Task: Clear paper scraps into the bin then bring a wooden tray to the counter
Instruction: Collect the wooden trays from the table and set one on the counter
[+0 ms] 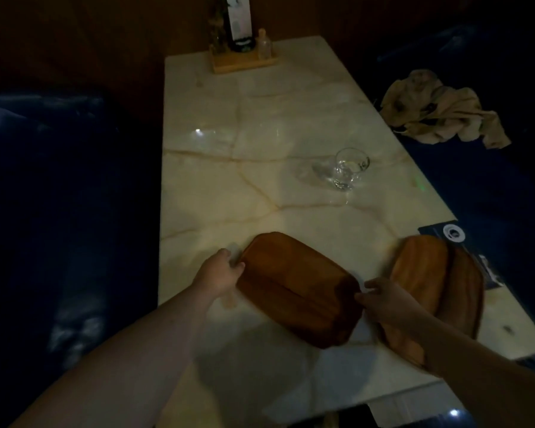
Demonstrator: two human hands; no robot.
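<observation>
A rectangular wooden tray [294, 288] lies at an angle on the pale marble table [260, 118], near its front edge. My left hand [220, 273] grips the tray's left end, with a small white scrap [233, 247] showing just beyond the fingers. My right hand [383, 299] holds the tray's right end, and a bit of white paper [363, 287] shows at its fingertips. Whether the tray rests on the table or hangs just above it cannot be told. Further wooden trays [436, 282] lie stacked to the right, partly behind my right arm.
A clear glass [348, 169] stands mid-table toward the right. A wooden caddy [244, 61] with bottles sits at the far end. Dark blue benches flank the table, the right one with a crumpled tan cloth [439, 109]. A dark card [448, 234] lies at the right edge.
</observation>
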